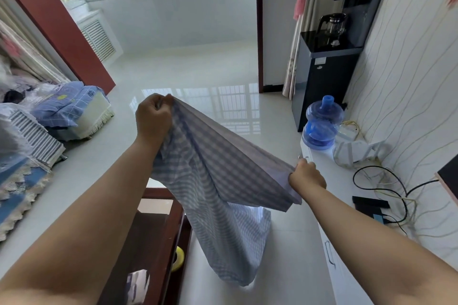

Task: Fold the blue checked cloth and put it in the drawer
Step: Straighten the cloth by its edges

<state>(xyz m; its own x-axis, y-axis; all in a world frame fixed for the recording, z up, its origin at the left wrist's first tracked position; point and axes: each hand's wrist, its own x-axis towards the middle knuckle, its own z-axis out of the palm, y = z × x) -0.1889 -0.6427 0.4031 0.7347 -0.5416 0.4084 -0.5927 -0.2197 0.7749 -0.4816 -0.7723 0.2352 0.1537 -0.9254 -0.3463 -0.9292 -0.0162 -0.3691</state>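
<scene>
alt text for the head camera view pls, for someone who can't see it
Two hands hold a blue checked cloth up in the air, the left hand and right hand each gripping the top edge. Its lower end hangs toward the pale tiled floor.

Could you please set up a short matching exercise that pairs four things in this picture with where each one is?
Things:
1. cloth
2. water bottle
3. glass jug
4. yellow tape roll

Places:
A. on the black dispenser
B. on the white cabinet, by the wall
C. held in the air between the left hand and the right hand
D. low down beside the brown table

Pairs: 1-C, 2-B, 3-A, 4-D
</scene>
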